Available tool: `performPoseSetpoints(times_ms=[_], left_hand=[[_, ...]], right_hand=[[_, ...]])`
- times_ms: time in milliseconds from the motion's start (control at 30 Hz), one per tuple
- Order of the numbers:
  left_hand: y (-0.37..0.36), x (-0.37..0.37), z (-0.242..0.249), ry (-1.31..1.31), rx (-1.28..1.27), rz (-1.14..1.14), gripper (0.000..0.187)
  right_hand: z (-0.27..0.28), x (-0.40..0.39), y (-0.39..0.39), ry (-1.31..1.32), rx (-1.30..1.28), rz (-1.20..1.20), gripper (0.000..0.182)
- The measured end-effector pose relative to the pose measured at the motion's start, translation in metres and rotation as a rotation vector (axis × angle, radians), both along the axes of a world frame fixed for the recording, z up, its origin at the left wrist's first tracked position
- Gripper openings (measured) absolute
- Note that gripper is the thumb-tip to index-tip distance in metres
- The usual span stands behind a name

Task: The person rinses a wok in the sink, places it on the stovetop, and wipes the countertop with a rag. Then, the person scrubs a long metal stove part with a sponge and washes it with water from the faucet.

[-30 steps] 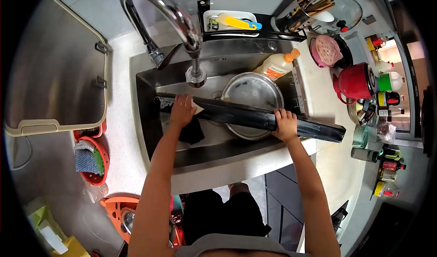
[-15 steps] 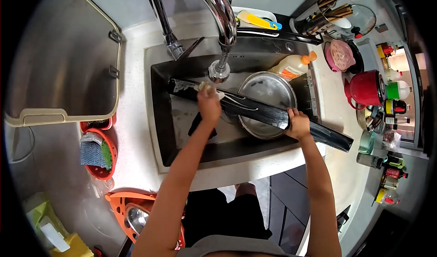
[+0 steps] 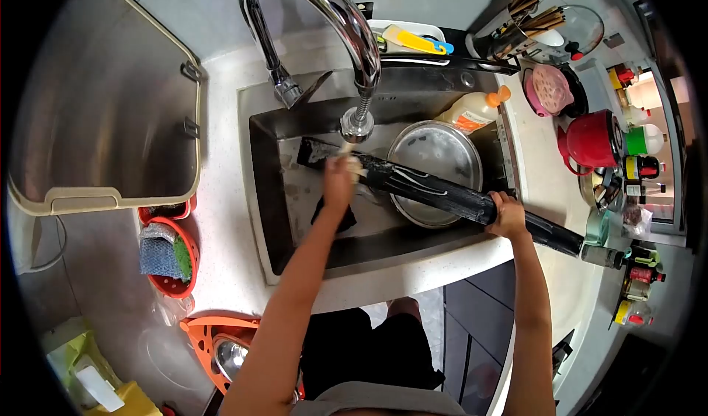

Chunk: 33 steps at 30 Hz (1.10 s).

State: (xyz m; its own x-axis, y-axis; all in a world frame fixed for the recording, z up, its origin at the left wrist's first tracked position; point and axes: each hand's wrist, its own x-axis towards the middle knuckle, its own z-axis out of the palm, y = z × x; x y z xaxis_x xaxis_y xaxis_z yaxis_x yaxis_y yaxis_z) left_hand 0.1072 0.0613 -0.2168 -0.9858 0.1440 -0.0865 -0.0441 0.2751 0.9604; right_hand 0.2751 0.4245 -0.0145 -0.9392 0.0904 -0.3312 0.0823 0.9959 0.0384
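Note:
A long black panel (image 3: 420,182) streaked with white suds lies slantwise over the sink (image 3: 369,265), its right end jutting past the rim above the counter. My right hand (image 3: 507,215) is wrapped around the panel right of its middle. Near the upper left end, my left hand (image 3: 340,184) is closed on a pale cloth-like piece (image 3: 357,168) pressed against the panel; the hand is slightly blurred. Beneath the panel sits a round metal pan (image 3: 435,154), partly hidden. A black cloth-like item (image 3: 339,217) rests on the sink floor below my left hand.
The chrome faucet (image 3: 357,123) hangs just above my left hand. A soap bottle (image 3: 472,111) with an orange pump stands at the sink's back right. A red kettle (image 3: 594,143) is on the right counter, and a red basket (image 3: 173,287) with sponges is on the left.
The panel has shifted right and slightly down, with my right hand still gripping it. My left hand and the pale piece have moved a little down and right. The view has also shifted slightly.

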Motion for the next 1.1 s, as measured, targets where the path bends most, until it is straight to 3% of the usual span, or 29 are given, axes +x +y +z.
performPoseSetpoints(times_ms=[33,67,133,233,267,333,367,467,567,600,667,733,800,833,867,933,1067,1100], left_hand=[[-0.017,-0.01,-0.01,-0.014,0.051,0.067,0.032],[-0.035,-0.014,0.004,0.308,-0.23,0.189,0.03],[-0.07,-0.042,-0.011,0.529,-0.41,0.209,0.022],[-0.08,-0.072,-0.03,0.375,-0.017,0.24,0.023],[-0.079,-0.074,-0.034,0.351,-0.032,0.279,0.024],[-0.065,-0.07,0.01,0.298,-0.058,0.354,0.026],[-0.064,-0.073,0.007,0.334,-0.235,0.347,0.021],[-0.043,-0.069,0.006,0.391,-0.34,0.294,0.018],[0.019,-0.027,0.039,0.113,-0.305,0.087,0.014],[0.048,-0.007,0.036,0.331,-0.276,0.144,0.013],[0.08,0.025,0.06,0.513,-0.119,0.003,0.015],[0.077,0.028,0.067,0.503,-0.09,-0.057,0.011],[0.06,0.007,0.03,0.451,-0.027,-0.07,0.007],[0.045,-0.011,0.024,0.542,-0.061,-0.031,0.009],[0.029,-0.023,0.007,0.31,-0.062,0.051,0.012],[-0.002,-0.051,0.012,0.53,-0.368,0.225,0.016],[-0.021,-0.061,0.004,0.348,-0.351,0.478,0.018],[-0.013,-0.053,0.013,0.405,-0.397,0.529,0.018]], right_hand=[[-0.001,-0.001,-0.001,-0.002,-0.014,-0.022,0.078],[-0.001,-0.001,-0.002,0.001,-0.036,-0.029,0.078],[0.0,-0.002,-0.002,0.012,-0.082,-0.046,0.077],[0.001,-0.004,-0.002,0.033,-0.06,-0.02,0.078],[0.001,-0.002,-0.003,0.026,-0.049,-0.023,0.078],[-0.001,0.002,-0.001,0.047,-0.074,-0.008,0.077],[-0.001,0.001,-0.001,0.057,-0.076,0.0,0.077],[-0.006,-0.001,0.001,0.075,-0.076,0.011,0.077],[-0.004,-0.002,-0.002,0.039,-0.066,-0.005,0.078],[-0.001,-0.004,-0.003,0.028,-0.059,-0.011,0.078],[-0.003,-0.003,-0.002,-0.001,-0.044,-0.03,0.081],[-0.003,-0.004,-0.002,-0.014,-0.037,-0.033,0.082],[-0.005,-0.006,-0.001,0.012,-0.04,-0.009,0.082],[-0.007,-0.007,-0.001,0.026,-0.042,0.002,0.082],[-0.008,-0.01,-0.002,0.031,-0.054,0.008,0.081],[-0.009,-0.015,-0.008,0.038,-0.083,0.018,0.081],[-0.013,-0.021,-0.017,0.028,-0.101,0.038,0.078],[-0.013,-0.022,-0.019,0.034,-0.085,0.035,0.076]])
